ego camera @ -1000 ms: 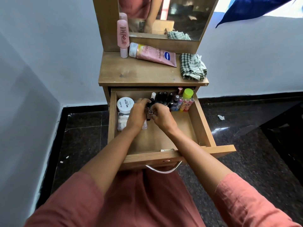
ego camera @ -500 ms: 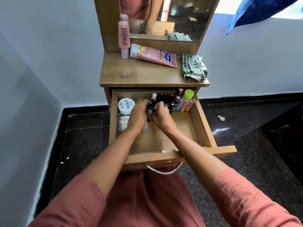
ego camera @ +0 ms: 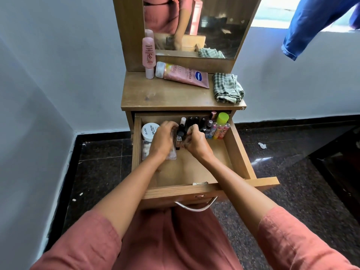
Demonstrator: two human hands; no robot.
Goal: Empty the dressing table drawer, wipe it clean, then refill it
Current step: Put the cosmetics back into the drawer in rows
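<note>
The wooden drawer (ego camera: 239, 152) is pulled out, with cosmetics along its back. Both hands are inside it. My left hand (ego camera: 162, 140) curls over dark nail polish bottles (ego camera: 191, 121) near a white round jar (ego camera: 149, 131) and a clear plastic box (ego camera: 145, 151). My right hand (ego camera: 195, 144) is closed beside it, fingers pinching at a small bottle (ego camera: 178, 142) that stands between the two hands. Coloured lip balm tubes (ego camera: 219, 131) and a green-capped bottle (ego camera: 223, 117) stand at the back right. The front half of the drawer floor is bare wood.
On the table top (ego camera: 165, 96) lie a pink tube (ego camera: 183, 75), an upright pink bottle (ego camera: 149, 55) and a folded checked cloth (ego camera: 227, 88). A mirror (ego camera: 214, 26) rises behind. Walls close in at the left; dark tiled floor (ego camera: 292, 152) lies to the right.
Both hands stay over the nail polish bottles, shifted slightly toward the back row and closer together. A small bottle now shows upright between them.
</note>
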